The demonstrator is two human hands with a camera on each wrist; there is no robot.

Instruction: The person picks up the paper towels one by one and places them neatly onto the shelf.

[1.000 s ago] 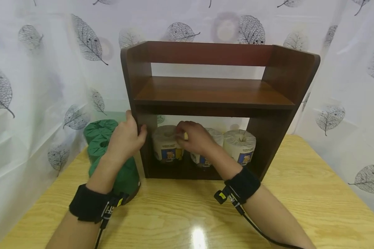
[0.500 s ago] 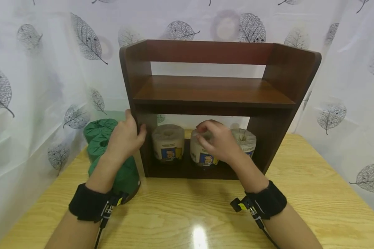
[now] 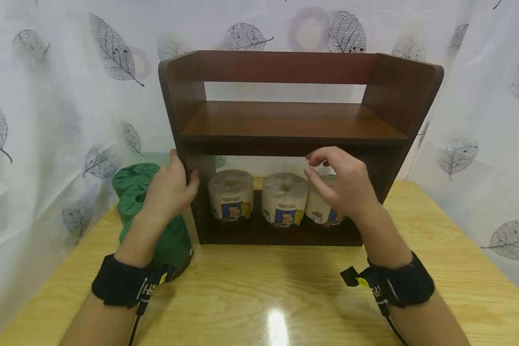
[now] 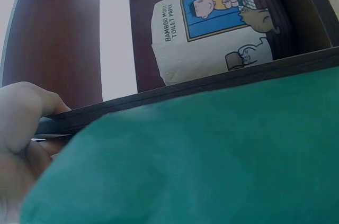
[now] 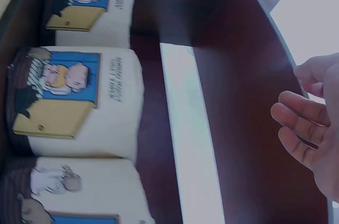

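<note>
My left hand grips the front edge of the left side panel of a dark brown wooden shelf, its thumb on the inner face. On the lower level stand three white paper-wrapped toilet rolls upright: the left roll, the middle roll and the right roll. My right hand hovers in front of the right roll and partly covers it. Its fingers are loosely bent with nothing between them; the right wrist view shows that hand apart from the rolls.
Several green-wrapped rolls stand left of the shelf, close to my left forearm. The shelf's upper board bears nothing. Under it all is a wooden table, with a leaf-patterned curtain behind.
My right hand has moved rightward, from the left roll past the middle one to the right roll. The left hand keeps its grip on the panel. The head view has shifted slightly.
</note>
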